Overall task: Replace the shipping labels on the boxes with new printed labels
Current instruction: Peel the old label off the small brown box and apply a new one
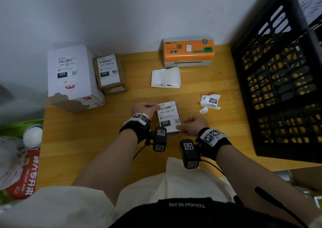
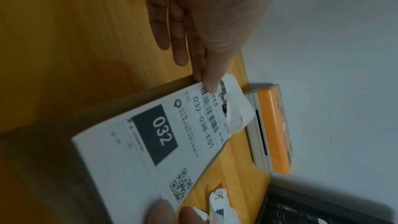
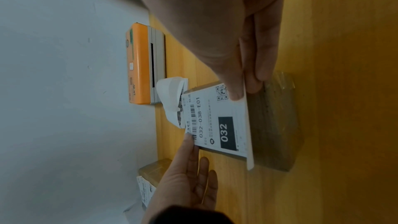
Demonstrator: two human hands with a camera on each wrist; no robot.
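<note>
My left grip (image 1: 145,108) and right grip (image 1: 193,126) pinch opposite corners of the white printed label (image 1: 168,116); only the right-wrist view shows the brown cardboard box (image 3: 273,122) beneath, mid-desk (image 1: 87,140).

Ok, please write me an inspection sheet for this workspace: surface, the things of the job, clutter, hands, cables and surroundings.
Surface: wooden table.
Job's things: new label held over small brown box; white box and second brown box, both labelled, by the wall; orange label printer.
Clutter: label backing paper before the printer; crumpled old label.
Hands: left hand pinches the label's far corner; right hand pinches its near corner.
Cables: thin black leads from the wrist cameras.
Surroundings: black crate at right; white wall behind; bags at left.
</note>
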